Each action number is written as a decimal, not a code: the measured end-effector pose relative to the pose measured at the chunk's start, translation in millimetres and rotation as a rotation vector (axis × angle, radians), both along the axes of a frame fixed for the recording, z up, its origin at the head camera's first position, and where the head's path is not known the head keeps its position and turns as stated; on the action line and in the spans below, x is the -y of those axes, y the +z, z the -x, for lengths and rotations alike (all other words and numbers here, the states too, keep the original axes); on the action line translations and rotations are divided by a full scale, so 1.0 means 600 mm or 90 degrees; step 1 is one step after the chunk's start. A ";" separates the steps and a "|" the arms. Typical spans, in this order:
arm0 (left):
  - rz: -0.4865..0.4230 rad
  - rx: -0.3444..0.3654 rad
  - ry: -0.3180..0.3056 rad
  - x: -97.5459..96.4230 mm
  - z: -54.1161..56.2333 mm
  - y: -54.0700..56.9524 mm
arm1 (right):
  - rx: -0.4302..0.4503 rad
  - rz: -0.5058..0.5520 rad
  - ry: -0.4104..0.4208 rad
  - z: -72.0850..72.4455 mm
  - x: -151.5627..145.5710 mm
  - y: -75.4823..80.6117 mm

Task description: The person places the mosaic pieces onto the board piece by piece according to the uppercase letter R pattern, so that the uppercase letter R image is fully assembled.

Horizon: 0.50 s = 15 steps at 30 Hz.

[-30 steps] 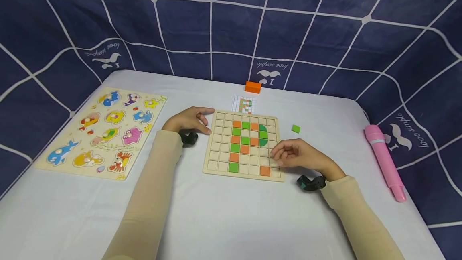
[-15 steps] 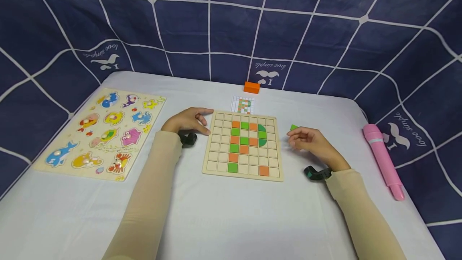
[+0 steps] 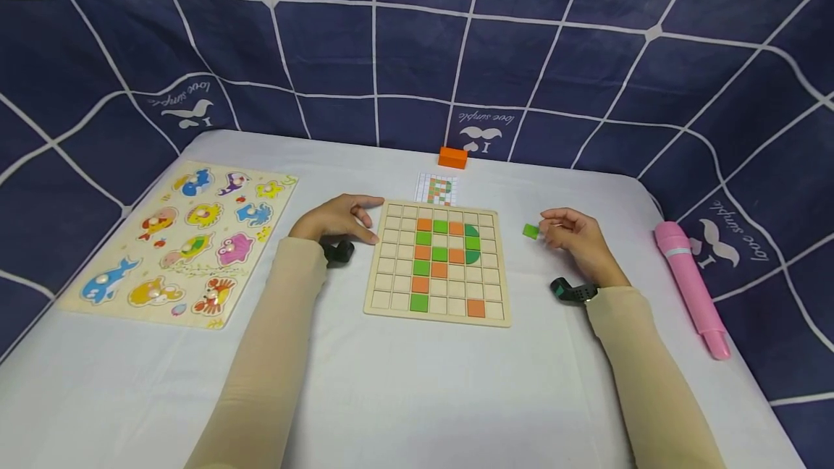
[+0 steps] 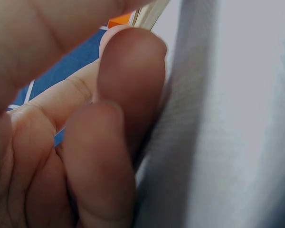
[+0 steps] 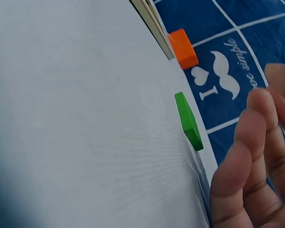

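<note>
A square wooden grid board (image 3: 397, 284) lies in the middle of the table in the head view, with orange and green tiles set in several cells. My left hand (image 3: 334, 218) rests at its left edge, index fingertip by the top corner and thumb lower down. In the left wrist view the other fingers (image 4: 133, 80) hang bent beside the board. My right hand (image 3: 580, 239) hovers right of the board with loosely bent fingers, close beside a loose green square tile (image 3: 531, 231). The right wrist view has that green tile on the cloth, apart from the fingers (image 5: 235, 171).
Behind the board lie a small printed pattern card (image 3: 426, 187) and an orange block (image 3: 452, 158). A sea-animal peg puzzle (image 3: 153, 252) is at the left, a pink cylindrical thing (image 3: 692, 288) at the right. A blue checked cloth (image 3: 417, 42) hangs around the table.
My right hand has moved from the board's right side outward and away from me, to the green tile. The left hand has stayed at the board's edge.
</note>
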<state>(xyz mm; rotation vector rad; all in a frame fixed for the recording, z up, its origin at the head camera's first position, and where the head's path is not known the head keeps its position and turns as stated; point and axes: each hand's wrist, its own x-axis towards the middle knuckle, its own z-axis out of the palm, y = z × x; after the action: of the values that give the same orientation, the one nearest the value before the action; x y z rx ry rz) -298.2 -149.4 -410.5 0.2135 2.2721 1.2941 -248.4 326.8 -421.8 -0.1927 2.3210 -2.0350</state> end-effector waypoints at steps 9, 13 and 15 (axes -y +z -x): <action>-0.005 0.000 0.001 0.002 0.003 -0.003 | 0.006 -0.048 -0.043 0.010 -0.007 -0.012; -0.006 0.002 0.002 0.002 0.002 -0.002 | -0.016 -0.150 -0.041 0.011 -0.005 -0.015; -0.008 0.001 0.002 0.002 0.002 -0.003 | -0.026 -0.202 -0.038 0.012 -0.004 -0.016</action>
<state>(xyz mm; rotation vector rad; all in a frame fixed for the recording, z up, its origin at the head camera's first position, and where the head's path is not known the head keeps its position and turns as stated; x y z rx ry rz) -299.1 -150.7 -412.4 0.2141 2.2648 1.3099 -255.9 329.0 -431.4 -0.1534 2.6608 -1.6658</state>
